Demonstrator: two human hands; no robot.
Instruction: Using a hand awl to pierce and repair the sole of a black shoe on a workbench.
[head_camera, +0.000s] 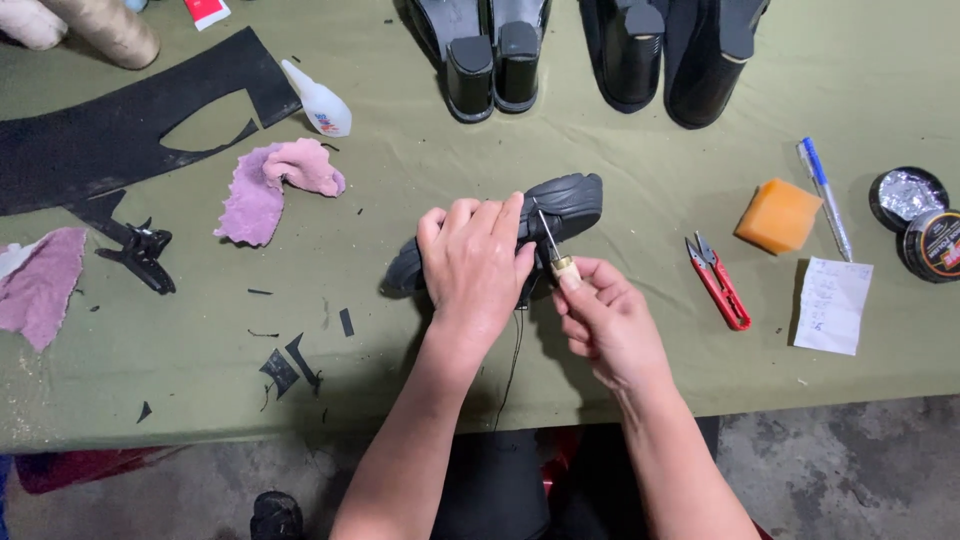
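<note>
white glue bottle (318, 100) upper left, lying tilted, red-blue label. red-white packet (207, 11) at top edge. two round black tins (934, 245) far right, one foil-topped (907, 196), touching. white handwritten paper slip (833, 305) just left of them.

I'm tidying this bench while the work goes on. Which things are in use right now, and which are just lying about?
In use:
left hand gripping the black shoe
right hand holding the awl
black thread hanging from the shoe

Lying about:
red snips
orange sponge
pen
glue bottle
pink rag
polish tin
paper slip
</note>
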